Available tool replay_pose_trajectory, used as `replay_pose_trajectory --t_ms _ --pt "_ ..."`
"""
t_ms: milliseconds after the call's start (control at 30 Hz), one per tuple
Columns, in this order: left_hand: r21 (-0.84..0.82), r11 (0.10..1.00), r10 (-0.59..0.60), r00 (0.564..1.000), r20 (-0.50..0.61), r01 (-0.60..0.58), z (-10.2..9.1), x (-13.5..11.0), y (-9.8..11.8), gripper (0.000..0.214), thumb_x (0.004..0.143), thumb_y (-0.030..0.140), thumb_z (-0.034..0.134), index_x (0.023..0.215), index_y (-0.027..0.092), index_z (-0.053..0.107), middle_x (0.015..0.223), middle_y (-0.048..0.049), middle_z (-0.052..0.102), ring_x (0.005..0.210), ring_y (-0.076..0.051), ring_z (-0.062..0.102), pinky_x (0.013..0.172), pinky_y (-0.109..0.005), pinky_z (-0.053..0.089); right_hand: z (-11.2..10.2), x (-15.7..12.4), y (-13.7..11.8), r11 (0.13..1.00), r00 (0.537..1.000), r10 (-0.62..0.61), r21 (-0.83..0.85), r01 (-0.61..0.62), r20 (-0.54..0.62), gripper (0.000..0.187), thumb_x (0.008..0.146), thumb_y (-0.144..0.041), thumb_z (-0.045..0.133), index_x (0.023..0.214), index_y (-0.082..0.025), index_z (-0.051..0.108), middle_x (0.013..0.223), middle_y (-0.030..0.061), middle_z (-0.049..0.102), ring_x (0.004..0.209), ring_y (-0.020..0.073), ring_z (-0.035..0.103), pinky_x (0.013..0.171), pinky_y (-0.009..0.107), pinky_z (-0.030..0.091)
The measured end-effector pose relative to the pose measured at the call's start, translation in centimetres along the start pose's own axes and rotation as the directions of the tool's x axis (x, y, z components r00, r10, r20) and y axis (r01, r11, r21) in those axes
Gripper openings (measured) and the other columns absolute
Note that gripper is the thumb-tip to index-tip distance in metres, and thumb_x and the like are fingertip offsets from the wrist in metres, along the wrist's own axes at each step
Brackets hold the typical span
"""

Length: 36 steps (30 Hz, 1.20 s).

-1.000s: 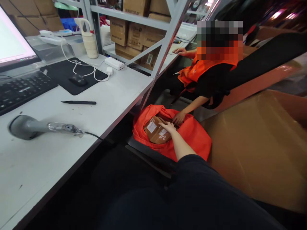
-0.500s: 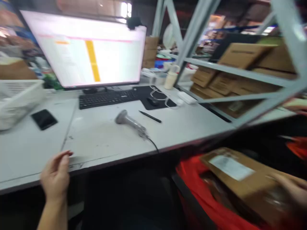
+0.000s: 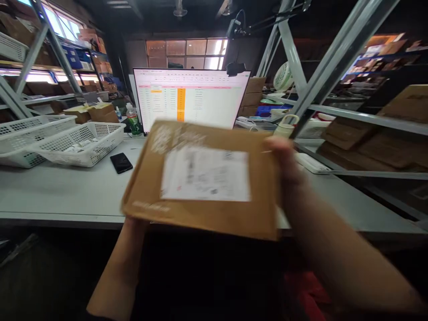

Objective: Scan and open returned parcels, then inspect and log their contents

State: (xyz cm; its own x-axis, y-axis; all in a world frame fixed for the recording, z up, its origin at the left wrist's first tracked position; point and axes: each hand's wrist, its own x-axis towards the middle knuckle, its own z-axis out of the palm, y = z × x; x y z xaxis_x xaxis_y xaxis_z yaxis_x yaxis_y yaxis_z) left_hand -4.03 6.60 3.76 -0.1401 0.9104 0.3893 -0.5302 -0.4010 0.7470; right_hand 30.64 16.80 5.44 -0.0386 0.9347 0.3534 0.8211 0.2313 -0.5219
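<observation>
Held up in front of me is a brown cardboard box, slightly blurred, with a white shipping label facing me. My right hand grips its right edge, thumb on the near face. Under the lower left corner is my left hand, its fingers hidden behind the box. The box covers the middle of the white desk and the bottom of the monitor, which displays a spreadsheet with an orange column.
A black phone lies on the desk near a white plastic basket with small items inside. Behind stands a green-labelled bottle. To the right are a cream cup, a white flat case and a grey metal frame.
The cardboard box has come up from the red-lined container on the right to in front of the monitor. My left hand, empty before, now supports it. My view has turned left and upward.
</observation>
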Motion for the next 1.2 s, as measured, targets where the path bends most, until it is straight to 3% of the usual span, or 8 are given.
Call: replay_pose_trajectory --t_ms 133,233,333,467,533,700,933,1200 --pt "-0.001 1.000 0.018 0.954 -0.300 -0.019 -4.6 -0.4 2.0 0.059 0.079 0.063 0.069 0.120 0.021 0.067 0.120 -0.0088 0.069 0.117 -0.029 0.062 0.094 -0.039 0.056 0.8 1.9 -6.7 0.867 0.957 -0.286 0.436 0.239 0.044 0.043 0.100 -0.046 0.044 0.120 -0.018 0.070 0.115 0.0076 0.074 0.112 0.0243 0.068 0.098 0.041 0.054" --pt "0.049 0.995 -0.060 0.888 -0.456 0.092 -7.3 -1.0 1.9 0.044 0.073 0.046 0.080 0.108 0.022 0.070 0.101 -0.0028 0.073 0.097 -0.019 0.068 0.081 -0.025 0.056 1.3 2.6 -6.9 0.923 0.969 -0.239 0.324 0.210 0.054 0.055 0.088 -0.047 0.062 0.138 -0.023 0.060 0.145 0.0094 0.056 0.136 0.0321 0.050 0.115 0.052 0.038" --pt "0.078 0.988 -0.088 0.891 -0.445 0.136 -8.2 -1.4 1.0 0.043 0.069 0.040 0.085 0.106 0.022 0.069 0.096 -0.0010 0.071 0.083 -0.014 0.067 0.071 -0.020 0.053 1.9 2.1 -3.9 0.981 0.972 0.021 0.183 -0.065 0.234 0.086 0.075 -0.045 0.075 0.150 -0.018 0.044 0.144 0.0172 0.055 0.130 0.0363 0.054 0.110 0.052 0.044" --pt "0.144 0.989 0.016 0.937 -0.349 0.036 -8.1 -1.6 0.1 0.059 0.076 0.058 0.076 0.120 0.021 0.063 0.120 -0.0082 0.066 0.108 -0.021 0.064 0.085 -0.024 0.054 1.4 1.2 -1.3 0.803 0.733 0.206 0.315 -0.505 0.649 0.076 0.077 -0.043 0.071 0.146 -0.026 0.042 0.115 0.0110 0.070 0.079 0.0231 0.070 0.062 0.033 0.059" --pt "0.221 0.975 0.052 0.948 -0.313 0.019 -8.1 -1.9 -0.1 0.072 0.071 0.059 0.080 0.127 0.021 0.058 0.126 -0.0100 0.063 0.116 -0.025 0.061 0.091 -0.028 0.053 0.0 1.5 -1.8 0.730 0.720 0.210 0.384 -0.566 0.661 0.066 0.075 -0.039 0.072 0.136 -0.028 0.049 0.116 0.0091 0.069 0.066 0.0166 0.065 0.048 0.025 0.052" --pt "0.461 0.878 0.041 0.941 -0.337 0.127 -8.3 -2.5 -0.3 0.078 0.062 0.041 0.089 0.128 0.022 0.050 0.126 -0.0109 0.062 0.113 -0.028 0.064 0.094 -0.033 0.053 -5.6 3.6 -8.6 0.768 0.857 0.066 0.523 -0.371 0.512 0.054 0.078 -0.051 0.071 0.122 -0.023 0.057 0.096 0.0097 0.071 0.058 0.0146 0.057 0.043 0.025 0.047" --pt "0.478 0.864 0.020 0.937 -0.349 0.160 -8.2 -2.7 -0.2 0.078 0.065 0.040 0.087 0.129 0.024 0.047 0.128 -0.0106 0.062 0.115 -0.028 0.064 0.096 -0.034 0.053 -7.1 3.3 -22.1 0.903 0.659 -0.277 0.424 -0.070 0.699 0.044 0.082 -0.043 0.072 0.118 -0.022 0.060 0.073 -0.0008 0.063 0.054 0.0116 0.056 0.044 0.021 0.043" --pt "0.483 0.851 -0.029 0.937 -0.347 0.206 -9.0 -2.8 -0.4 0.083 0.064 0.043 0.087 0.134 0.024 0.047 0.134 -0.0127 0.059 0.123 -0.033 0.060 0.100 -0.040 0.053 -8.0 3.4 -20.6 0.870 0.697 -0.299 0.487 -0.082 0.651 0.050 0.082 -0.047 0.071 0.124 -0.024 0.057 0.091 0.0033 0.068 0.058 0.0117 0.059 0.046 0.022 0.047"
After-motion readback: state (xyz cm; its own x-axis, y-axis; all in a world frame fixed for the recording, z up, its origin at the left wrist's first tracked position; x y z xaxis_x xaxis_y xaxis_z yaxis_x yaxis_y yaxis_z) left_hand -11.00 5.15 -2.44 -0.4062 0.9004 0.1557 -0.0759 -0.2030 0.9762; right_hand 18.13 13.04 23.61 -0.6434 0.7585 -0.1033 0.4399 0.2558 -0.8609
